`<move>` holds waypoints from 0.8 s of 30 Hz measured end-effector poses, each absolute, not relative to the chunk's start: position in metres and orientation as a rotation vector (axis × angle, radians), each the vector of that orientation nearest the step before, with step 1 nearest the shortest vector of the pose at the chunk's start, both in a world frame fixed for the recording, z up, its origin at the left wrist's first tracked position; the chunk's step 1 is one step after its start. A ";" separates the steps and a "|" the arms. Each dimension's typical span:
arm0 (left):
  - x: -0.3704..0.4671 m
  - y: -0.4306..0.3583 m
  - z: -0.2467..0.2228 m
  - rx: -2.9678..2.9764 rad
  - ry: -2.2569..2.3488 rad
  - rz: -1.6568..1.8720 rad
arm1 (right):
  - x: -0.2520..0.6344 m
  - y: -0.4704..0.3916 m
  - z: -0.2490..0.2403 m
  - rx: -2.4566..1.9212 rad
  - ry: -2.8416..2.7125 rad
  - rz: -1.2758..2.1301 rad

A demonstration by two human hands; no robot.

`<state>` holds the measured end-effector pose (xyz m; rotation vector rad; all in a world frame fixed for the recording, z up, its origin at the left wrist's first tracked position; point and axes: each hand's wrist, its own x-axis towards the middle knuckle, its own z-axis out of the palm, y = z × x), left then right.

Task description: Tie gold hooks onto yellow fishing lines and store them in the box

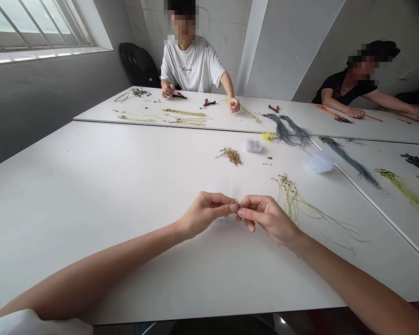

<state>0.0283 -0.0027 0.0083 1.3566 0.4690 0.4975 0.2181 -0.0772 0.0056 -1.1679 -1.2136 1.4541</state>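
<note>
My left hand [212,211] and my right hand [265,216] meet over the table, thumbs and fingertips pinched together. Between them is a small gold-coloured metal piece [236,202] with a curved top; the fingers cover most of it, so its exact kind cannot be made out. A clear plastic box [223,218] lies on the table beneath my hands, partly hidden by them. Just right of my right hand is a bundle of yellow-green cords [291,195] with small dark and metal ends. Beyond my hands lies a heap of small gold-coloured metal pieces [231,156].
Past the heap stand a small clear box [253,146] and a yellow clump [268,136]. A pale plastic box [320,162] is at right, near grey-blue cord bundles [282,128]. Across the table, a person in a white shirt [192,65] handles cords; another person [356,88] works at far right.
</note>
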 end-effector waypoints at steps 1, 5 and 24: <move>0.028 -0.003 0.009 1.364 0.471 0.499 | 0.218 -0.077 0.005 -1.166 -1.214 1.444; 0.029 -0.005 0.009 1.380 0.487 0.522 | 0.213 -0.079 0.002 -1.158 -1.196 1.346; 0.031 -0.009 0.007 1.294 0.428 0.519 | 0.217 -0.078 0.001 -1.080 -1.011 1.651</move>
